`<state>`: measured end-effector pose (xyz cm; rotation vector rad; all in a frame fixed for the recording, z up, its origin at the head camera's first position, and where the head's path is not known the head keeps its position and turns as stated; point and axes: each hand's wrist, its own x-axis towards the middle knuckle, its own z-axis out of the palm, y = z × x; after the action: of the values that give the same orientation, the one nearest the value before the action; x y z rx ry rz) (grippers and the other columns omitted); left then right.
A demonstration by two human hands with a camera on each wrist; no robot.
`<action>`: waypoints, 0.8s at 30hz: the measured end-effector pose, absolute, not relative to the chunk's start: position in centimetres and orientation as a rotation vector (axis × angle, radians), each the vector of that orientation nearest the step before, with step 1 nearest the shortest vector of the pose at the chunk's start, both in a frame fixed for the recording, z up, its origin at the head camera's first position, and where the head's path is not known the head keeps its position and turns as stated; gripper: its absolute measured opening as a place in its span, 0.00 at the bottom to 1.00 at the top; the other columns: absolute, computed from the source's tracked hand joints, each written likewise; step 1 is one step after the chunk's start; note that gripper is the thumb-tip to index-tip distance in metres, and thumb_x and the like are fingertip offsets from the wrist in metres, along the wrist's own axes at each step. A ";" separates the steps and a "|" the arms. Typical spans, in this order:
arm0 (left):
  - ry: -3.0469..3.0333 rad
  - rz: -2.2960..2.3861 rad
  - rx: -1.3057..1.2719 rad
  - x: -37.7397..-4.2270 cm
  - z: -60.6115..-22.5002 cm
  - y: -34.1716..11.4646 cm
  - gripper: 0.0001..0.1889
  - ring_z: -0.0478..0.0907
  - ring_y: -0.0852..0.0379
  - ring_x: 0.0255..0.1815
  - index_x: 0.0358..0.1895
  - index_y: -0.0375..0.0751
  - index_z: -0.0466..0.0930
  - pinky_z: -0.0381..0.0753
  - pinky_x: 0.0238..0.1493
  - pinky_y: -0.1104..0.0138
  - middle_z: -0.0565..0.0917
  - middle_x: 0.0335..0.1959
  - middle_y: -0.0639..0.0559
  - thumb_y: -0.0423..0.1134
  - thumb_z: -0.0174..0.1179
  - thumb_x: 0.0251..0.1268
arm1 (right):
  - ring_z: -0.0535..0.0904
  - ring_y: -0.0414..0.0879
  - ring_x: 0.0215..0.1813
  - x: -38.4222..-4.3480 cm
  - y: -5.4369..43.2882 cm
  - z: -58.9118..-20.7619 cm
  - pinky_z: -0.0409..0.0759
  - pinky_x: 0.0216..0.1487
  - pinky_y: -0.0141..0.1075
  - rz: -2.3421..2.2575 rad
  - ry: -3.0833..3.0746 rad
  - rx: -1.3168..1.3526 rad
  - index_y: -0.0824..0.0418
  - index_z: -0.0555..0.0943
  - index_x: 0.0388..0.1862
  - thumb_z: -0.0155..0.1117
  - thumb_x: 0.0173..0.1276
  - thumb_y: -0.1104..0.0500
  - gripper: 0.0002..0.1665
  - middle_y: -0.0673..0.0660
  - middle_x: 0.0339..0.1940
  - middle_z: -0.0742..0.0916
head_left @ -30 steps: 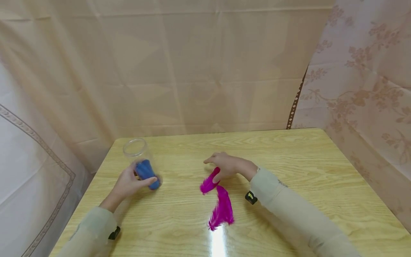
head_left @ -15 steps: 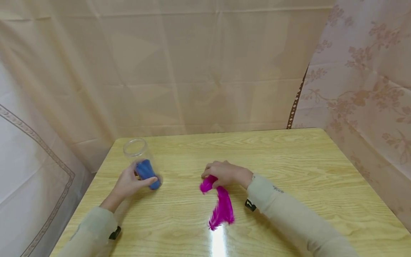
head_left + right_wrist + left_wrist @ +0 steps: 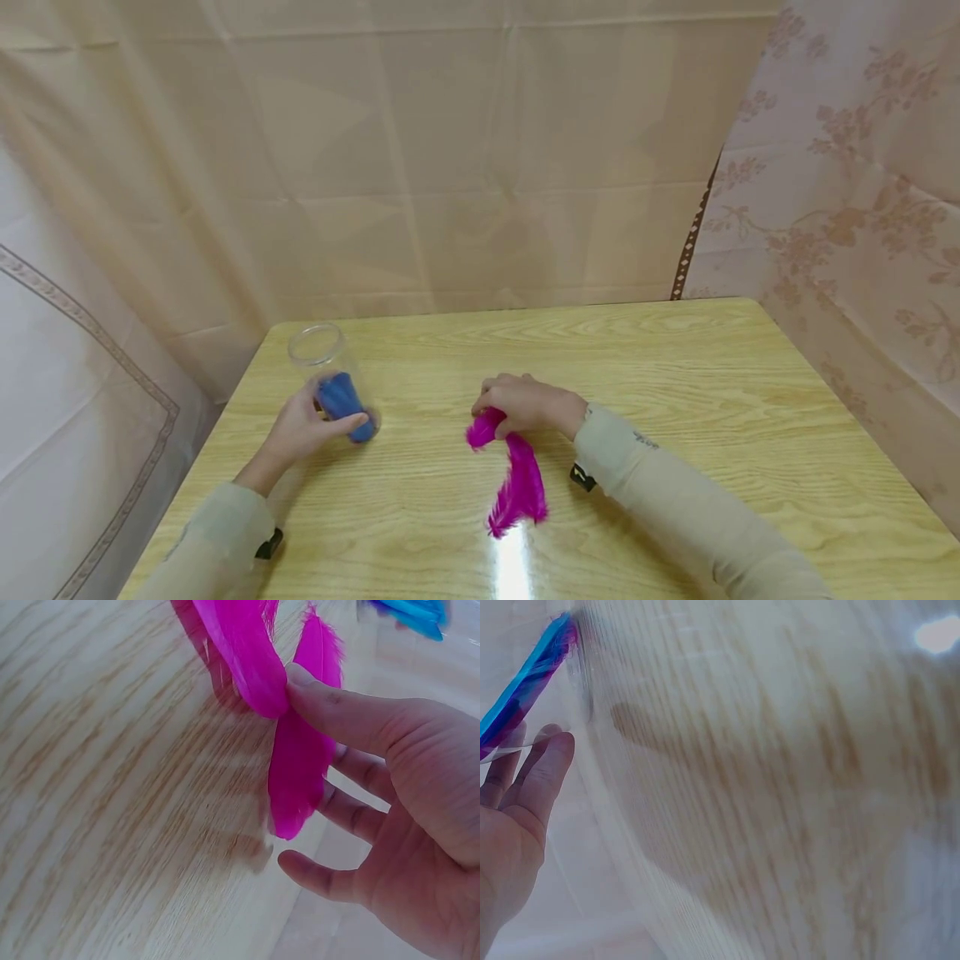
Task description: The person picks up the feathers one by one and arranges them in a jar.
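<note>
My left hand (image 3: pixel 303 429) grips a clear, glass-like cylindrical jar (image 3: pixel 318 361) at the table's left, fingers behind it and thumb in front. Inside the jar a blue feather (image 3: pixel 339 396) leans; the left wrist view shows it as a blue and purple feather (image 3: pixel 525 690). At mid-table my right hand (image 3: pixel 525 406) pinches a magenta feather (image 3: pixel 483 428) between thumb and fingers. The right wrist view has the thumb pressed on that feather (image 3: pixel 300 776), its little finger apart. A second magenta feather (image 3: pixel 521 483) lies nearer me, its upper end right at the thumb.
The wood-grain table (image 3: pixel 660 350) has a glossy top with a bright reflection near the front. A beige curtain (image 3: pixel 480 167) hangs behind it. Patterned cloth (image 3: pixel 862 208) hangs at the right, and pale cloth (image 3: pixel 67 375) at the left.
My right hand has lowered slightly toward me, and its outstretched forefinger has curled down over the magenta feather. The left hand, the jar and the second feather have stayed in place.
</note>
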<state>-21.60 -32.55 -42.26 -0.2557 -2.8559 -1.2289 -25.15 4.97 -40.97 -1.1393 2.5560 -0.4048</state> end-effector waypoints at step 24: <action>-2.865 -1.240 -0.241 -21.4 -42.1 -32.4 0.49 0.76 0.46 0.44 0.74 0.38 0.60 0.79 0.37 0.62 0.79 0.52 0.38 0.54 0.77 0.54 | 0.74 0.38 0.38 -25.3 4.9 -41.0 0.77 0.46 0.33 -0.376 2.534 -1.225 0.53 0.85 0.34 0.76 0.64 0.60 0.06 0.43 0.33 0.83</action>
<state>-21.36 -32.45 -42.09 -0.2411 -2.8652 -1.2398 -25.25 4.88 -41.00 -1.2246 2.5337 -0.3762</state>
